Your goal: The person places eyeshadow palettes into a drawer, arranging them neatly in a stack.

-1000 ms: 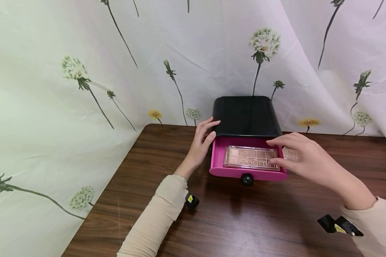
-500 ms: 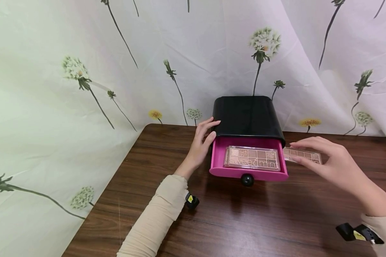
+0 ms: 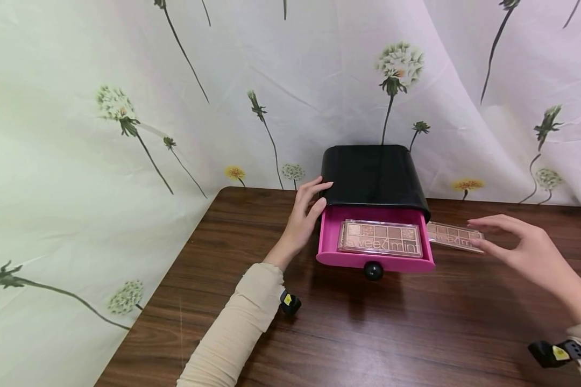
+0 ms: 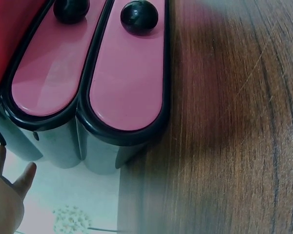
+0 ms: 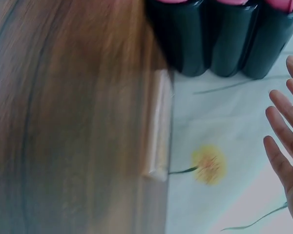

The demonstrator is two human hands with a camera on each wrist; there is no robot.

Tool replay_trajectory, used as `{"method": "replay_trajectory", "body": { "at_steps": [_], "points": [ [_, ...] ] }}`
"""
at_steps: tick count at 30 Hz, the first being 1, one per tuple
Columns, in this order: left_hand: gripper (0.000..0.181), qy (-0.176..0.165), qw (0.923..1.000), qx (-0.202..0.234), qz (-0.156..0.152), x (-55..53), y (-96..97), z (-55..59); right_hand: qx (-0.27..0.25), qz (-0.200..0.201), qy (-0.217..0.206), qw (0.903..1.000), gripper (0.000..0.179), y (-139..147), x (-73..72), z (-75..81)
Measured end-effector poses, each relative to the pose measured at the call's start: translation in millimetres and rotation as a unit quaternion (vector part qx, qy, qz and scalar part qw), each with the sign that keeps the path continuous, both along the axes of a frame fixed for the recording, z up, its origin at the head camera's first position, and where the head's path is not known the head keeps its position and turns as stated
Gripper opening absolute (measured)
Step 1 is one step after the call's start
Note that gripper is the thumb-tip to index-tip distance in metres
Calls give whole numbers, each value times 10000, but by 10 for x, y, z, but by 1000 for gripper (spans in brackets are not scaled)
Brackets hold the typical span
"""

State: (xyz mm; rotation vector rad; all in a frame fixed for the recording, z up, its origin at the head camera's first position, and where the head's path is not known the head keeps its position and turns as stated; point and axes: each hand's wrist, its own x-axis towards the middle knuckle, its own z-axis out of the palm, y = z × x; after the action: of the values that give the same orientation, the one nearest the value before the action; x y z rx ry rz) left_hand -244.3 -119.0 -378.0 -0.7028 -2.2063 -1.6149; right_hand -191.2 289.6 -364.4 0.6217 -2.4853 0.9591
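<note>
A black drawer box (image 3: 374, 174) has its pink top drawer (image 3: 330, 236) pulled out. Inside that drawer lies an eyeshadow palette (image 3: 381, 239) in a clear case, with another edge showing under it. My left hand (image 3: 297, 217) rests against the box's left side, fingers at its top edge; the left wrist view catches part of this hand (image 4: 7, 195). To the right of the box, another palette (image 3: 452, 236) lies flat on the table. My right hand (image 3: 525, 247) hovers above that palette's right end, thumb and fingers apart and holding nothing, as the right wrist view shows too.
Below the open drawer, two pink drawer fronts (image 4: 129, 78) with black round knobs (image 4: 139, 17) are closed. The box stands on a dark wood table (image 3: 348, 344), close to a flower-printed cloth (image 3: 319, 80) hanging behind.
My right hand has moved right, from over the open drawer to above the right end of the palette on the table. The left hand and the box have stayed in place.
</note>
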Motion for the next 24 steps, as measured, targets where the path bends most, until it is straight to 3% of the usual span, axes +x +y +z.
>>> {"method": "replay_trajectory", "body": {
  "at_steps": [6,15,24],
  "points": [
    [42,41,10000,-58,46,3,-10,-8,21,-330,-582,9978,37,126,-100,-150],
    [41,63,10000,-20,-14,24,-2,39,216,-191,-1153,9929,46,337,-345,-310],
    [40,128,9999,34,-14,-25,5,-26,351,-221,-1775,9833,60,456,-527,-480]
  ]
}}
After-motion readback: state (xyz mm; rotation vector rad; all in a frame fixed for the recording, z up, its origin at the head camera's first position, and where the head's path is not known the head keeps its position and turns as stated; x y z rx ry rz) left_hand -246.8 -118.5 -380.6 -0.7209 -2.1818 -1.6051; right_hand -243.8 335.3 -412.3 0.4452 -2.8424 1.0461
